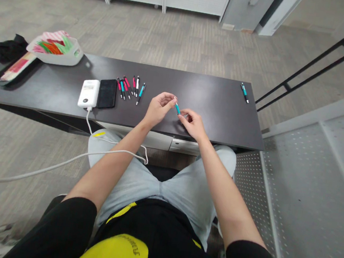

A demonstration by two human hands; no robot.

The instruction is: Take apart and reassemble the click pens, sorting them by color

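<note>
Slim teal pen with a pale end and a dark end, held between both hands above the dark grey rectangular desk, right of the flat black phone-like slab, which is the landmark here. Pen tilted, pale end up and left, dark end lower right.

Left hand: thumb and fingertips pinched together on the pale end. Right hand: thumb and index closed on the dark end, other fingers curled; exact grip partly hidden.

Just right of the slab: loose group of click pens, pink-red and teal barrels plus one white-barrelled pen, some close enough that touching can't be told. A teal pen with black parts is on the group's right side. Well right of the slab, by the desk's far right corner: lone teal-and-black pen, lying slanted.

Just left of the slab: white boxy power bank, white cable plugged in at its near end. Farther left and beyond the slab: white plastic basket with red, green and orange items. Left past that: black shallow tray, pink-and-white contents; crumpled black cloth-like bundle behind it.
</note>
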